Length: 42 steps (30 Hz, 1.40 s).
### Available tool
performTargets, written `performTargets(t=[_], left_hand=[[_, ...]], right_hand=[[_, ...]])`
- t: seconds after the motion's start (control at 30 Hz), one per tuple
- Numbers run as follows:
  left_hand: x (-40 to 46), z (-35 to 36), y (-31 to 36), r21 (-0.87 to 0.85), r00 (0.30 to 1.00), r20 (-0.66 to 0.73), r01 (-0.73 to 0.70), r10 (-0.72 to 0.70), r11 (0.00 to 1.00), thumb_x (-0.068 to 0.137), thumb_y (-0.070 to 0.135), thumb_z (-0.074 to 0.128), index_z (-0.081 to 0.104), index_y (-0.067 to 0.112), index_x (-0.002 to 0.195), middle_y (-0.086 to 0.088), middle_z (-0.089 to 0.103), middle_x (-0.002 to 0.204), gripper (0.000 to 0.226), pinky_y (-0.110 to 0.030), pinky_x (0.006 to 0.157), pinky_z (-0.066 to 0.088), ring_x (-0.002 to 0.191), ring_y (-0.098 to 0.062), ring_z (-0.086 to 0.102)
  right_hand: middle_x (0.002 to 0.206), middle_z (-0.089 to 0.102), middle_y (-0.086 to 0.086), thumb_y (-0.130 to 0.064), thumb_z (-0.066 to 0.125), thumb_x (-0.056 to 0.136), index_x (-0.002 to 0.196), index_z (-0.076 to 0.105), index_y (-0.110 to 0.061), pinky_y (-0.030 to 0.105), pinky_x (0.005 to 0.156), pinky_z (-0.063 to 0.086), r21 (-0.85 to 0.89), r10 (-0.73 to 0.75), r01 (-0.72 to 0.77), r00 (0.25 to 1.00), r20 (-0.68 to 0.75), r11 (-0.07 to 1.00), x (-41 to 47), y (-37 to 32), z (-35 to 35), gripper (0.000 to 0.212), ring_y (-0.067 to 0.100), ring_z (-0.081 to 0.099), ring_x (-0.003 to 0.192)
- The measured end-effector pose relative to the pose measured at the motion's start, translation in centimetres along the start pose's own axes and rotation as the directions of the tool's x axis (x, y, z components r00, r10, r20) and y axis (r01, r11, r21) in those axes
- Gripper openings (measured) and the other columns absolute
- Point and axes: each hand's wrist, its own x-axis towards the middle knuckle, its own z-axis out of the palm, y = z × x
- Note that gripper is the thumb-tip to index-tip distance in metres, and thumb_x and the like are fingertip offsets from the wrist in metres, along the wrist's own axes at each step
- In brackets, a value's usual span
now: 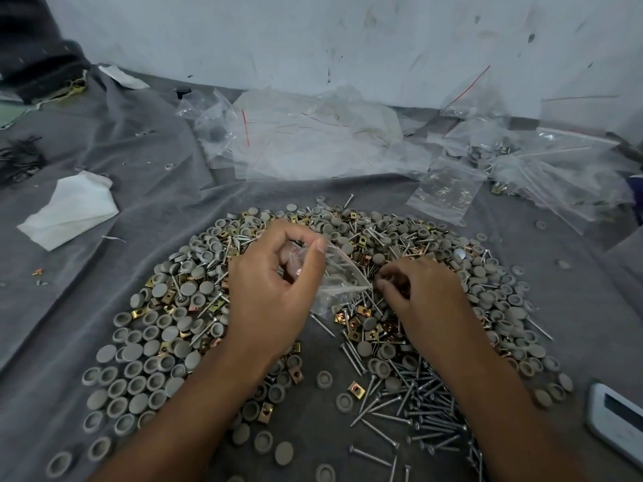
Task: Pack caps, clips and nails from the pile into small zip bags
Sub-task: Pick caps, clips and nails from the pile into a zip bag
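Where grey caps point(163, 346), brass clips point(355, 390) and steel nails point(410, 405) lie heaped in a broad pile on a grey cloth point(167, 140) against a scuffed white wall point(313, 36), held just above that pile: a small clear zip bag point(339, 273) with a few caps inside. Pinched at its mouth by the left hand point(275, 283), fingers curled; beside it, right hand point(421, 290) palm-down on the pile, fingertips bunched, grasp impossible to tell. Farther back, loose empty bags point(313, 140) and a white tissue point(73, 210).

No readable text, label, brand or number shows anywhere; the white device's point(616, 417) screen looks blank.
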Motion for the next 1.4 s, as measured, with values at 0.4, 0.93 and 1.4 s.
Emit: performTargets(t=[0.4,0.93,1.4], left_hand=[[-0.2,0.2,-0.2,0.027,0.999,0.05,0.005,-0.006,1.0,0.094,0.034,0.061,0.064,0.029,0.087,0.004,0.056,0.063,0.01,-0.033,0.05,0.046,0.051,-0.016,0.057],[-0.2,0.4,-0.2,0.051,0.992,0.11,0.061,-0.066,0.997,0.095,0.035,0.062,0.064,0.026,0.085,0.002,0.057,0.055,0.013,-0.038,0.048,0.044,0.046,-0.018,0.056],[-0.3,0.4,-0.2,0.039,0.99,0.125,0.061,-0.066,0.997,0.095,0.035,0.061,0.064,0.024,0.088,0.0,0.059,0.055,0.014,-0.04,0.048,0.047,0.048,-0.017,0.06]], right_hand=[[0.099,0.06,-0.014,-0.038,0.059,0.097,0.103,0.063,-0.03,0.02,0.071,0.044,0.214,0.022,0.007,0.991,-0.13,0.977,-0.6,-1.1,-0.8,0.01,0.002,0.055,0.086],[0.103,0.059,-0.004,-0.022,0.061,0.098,0.105,0.068,-0.013,0.012,0.082,0.037,0.19,-0.457,0.516,0.843,-0.284,0.835,-1.7,-3.0,-1.8,0.013,0.004,0.053,0.096],[0.107,0.066,-0.005,-0.038,0.067,0.092,0.104,0.071,-0.015,0.024,0.084,0.046,0.215,-0.438,0.53,0.824,-0.36,0.82,-1.6,-3.1,-1.8,0.026,0.006,0.056,0.098]])
